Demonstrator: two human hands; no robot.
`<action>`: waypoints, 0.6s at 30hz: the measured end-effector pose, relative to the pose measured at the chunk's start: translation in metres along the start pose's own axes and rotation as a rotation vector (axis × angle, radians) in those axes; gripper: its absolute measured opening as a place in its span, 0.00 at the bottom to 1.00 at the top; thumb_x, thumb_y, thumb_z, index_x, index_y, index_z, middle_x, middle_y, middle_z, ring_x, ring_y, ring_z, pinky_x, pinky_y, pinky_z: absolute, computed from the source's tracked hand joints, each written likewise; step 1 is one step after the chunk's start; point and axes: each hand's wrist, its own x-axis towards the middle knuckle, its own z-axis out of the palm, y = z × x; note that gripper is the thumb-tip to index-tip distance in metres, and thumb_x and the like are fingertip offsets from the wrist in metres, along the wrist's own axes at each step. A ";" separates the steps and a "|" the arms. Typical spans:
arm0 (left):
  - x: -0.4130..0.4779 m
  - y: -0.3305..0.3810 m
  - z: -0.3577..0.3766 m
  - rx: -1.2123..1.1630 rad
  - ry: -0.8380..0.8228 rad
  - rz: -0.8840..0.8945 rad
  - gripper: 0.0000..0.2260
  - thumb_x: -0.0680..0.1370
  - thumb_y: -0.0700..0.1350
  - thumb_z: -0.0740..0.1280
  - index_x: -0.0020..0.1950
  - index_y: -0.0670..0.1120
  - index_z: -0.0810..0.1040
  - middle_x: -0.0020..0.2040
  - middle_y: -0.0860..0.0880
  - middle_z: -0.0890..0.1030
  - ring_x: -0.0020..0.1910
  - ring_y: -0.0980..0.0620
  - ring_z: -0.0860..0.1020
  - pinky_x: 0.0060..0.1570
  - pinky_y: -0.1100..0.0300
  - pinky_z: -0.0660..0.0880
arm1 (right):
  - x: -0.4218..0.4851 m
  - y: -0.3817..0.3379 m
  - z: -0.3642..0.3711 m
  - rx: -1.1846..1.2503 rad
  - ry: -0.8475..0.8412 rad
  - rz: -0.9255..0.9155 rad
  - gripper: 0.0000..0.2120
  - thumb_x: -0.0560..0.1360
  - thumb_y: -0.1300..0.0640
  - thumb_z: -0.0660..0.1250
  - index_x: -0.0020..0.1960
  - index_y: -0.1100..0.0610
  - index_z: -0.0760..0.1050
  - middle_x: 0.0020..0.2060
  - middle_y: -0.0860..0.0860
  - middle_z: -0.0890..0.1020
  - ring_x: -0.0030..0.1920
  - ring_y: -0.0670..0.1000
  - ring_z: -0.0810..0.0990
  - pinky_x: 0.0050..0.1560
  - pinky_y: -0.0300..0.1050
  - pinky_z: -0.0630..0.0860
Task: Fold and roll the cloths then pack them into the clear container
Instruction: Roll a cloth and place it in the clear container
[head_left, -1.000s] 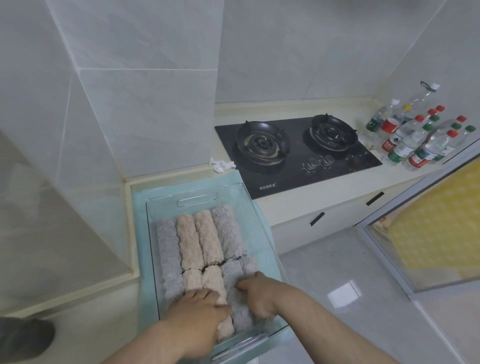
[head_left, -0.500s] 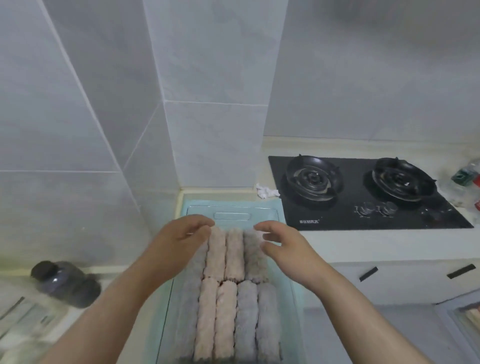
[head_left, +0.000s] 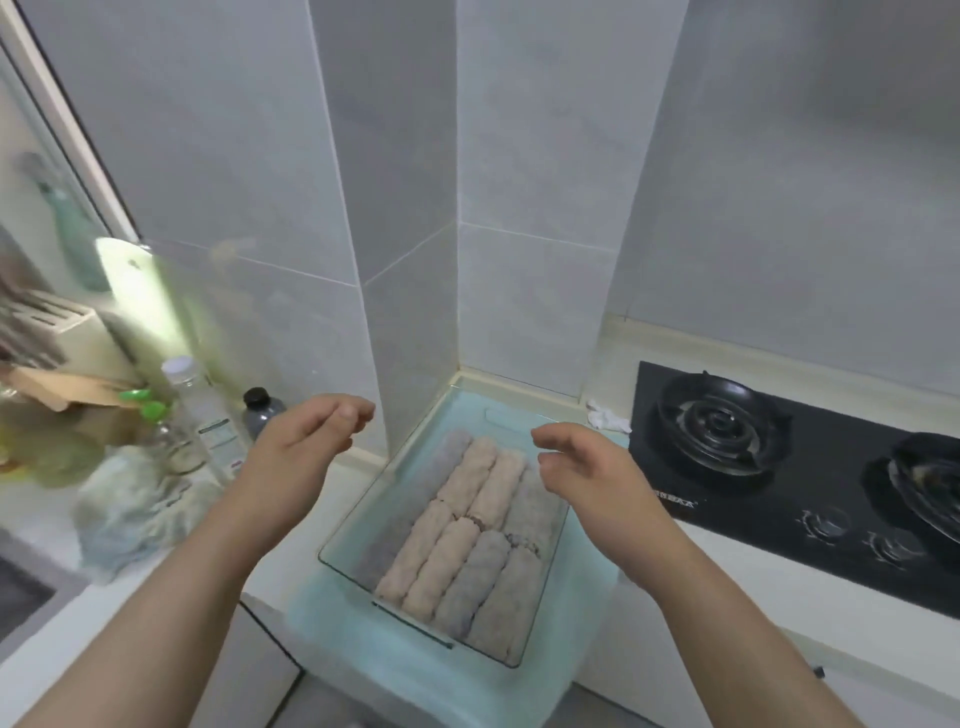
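The clear container (head_left: 358, 527) sits on a light blue mat (head_left: 395, 654) at the counter's corner. Several rolled cloths (head_left: 467, 535), pink and grey, lie packed in two rows inside it. My left hand (head_left: 306, 447) hovers above and to the left of the container, fingers loosely curled and holding nothing. My right hand (head_left: 587, 462) hovers over the container's right edge, fingers apart and empty. Neither hand touches the cloths or the container.
A black gas stove (head_left: 800, 478) lies to the right, with a crumpled white scrap (head_left: 605, 415) beside it. Left of the tiled pillar stand bottles (head_left: 200, 415), a dark jar (head_left: 262, 413), a knife block (head_left: 57, 325) and a crumpled bag (head_left: 135, 509).
My hands lifted off the rolled cloths and drew apart, rising above the container. The view swung left, showing the bottles and clutter on the left counter.
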 end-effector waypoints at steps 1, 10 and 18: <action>-0.012 0.002 -0.007 -0.007 0.033 0.009 0.08 0.82 0.49 0.61 0.51 0.54 0.81 0.50 0.54 0.82 0.51 0.54 0.80 0.47 0.64 0.71 | -0.001 -0.006 0.005 0.008 -0.025 -0.022 0.14 0.79 0.60 0.63 0.58 0.43 0.76 0.57 0.36 0.78 0.57 0.33 0.76 0.60 0.36 0.72; -0.128 0.002 -0.112 -0.005 0.411 -0.060 0.14 0.75 0.55 0.59 0.53 0.57 0.81 0.52 0.58 0.83 0.54 0.57 0.80 0.58 0.54 0.74 | -0.025 -0.070 0.099 0.097 -0.345 -0.220 0.13 0.78 0.59 0.66 0.54 0.42 0.78 0.54 0.41 0.81 0.58 0.38 0.78 0.62 0.41 0.73; -0.260 0.003 -0.213 0.057 0.724 -0.102 0.19 0.71 0.62 0.60 0.53 0.55 0.82 0.52 0.58 0.83 0.54 0.58 0.80 0.60 0.52 0.74 | -0.093 -0.135 0.221 0.092 -0.685 -0.398 0.11 0.77 0.55 0.67 0.56 0.41 0.78 0.55 0.40 0.81 0.58 0.38 0.77 0.62 0.43 0.73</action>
